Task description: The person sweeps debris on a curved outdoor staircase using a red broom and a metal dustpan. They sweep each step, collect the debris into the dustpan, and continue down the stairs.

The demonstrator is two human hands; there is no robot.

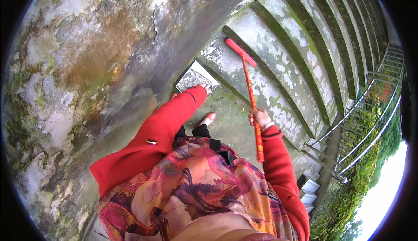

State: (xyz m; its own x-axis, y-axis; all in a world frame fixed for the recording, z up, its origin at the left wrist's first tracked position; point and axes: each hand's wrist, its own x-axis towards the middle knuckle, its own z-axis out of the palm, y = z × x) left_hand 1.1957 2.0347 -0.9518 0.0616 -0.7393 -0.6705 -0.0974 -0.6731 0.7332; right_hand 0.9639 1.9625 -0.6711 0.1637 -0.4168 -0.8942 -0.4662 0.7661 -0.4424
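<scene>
My left hand (205,88) is at the near right edge of a metal dustpan (192,77) that holds grey debris and lies against the foot of the wall; the fingers are partly hidden by the red sleeve, so their grip is unclear. My right hand (259,117) is closed around the orange-red patterned handle of a push broom (249,81). The broom's narrow red head (241,52) rests on a concrete step, close to the riser above it. A white bracelet circles my right wrist.
A stained, mossy wall (98,61) rises on the left. Concrete steps (281,55) climb towards the upper right. A metal railing (356,110) edges them, with greenery beyond. My feet in pink shoes (211,117) stand on the landing, and more steps (309,192) lie at lower right.
</scene>
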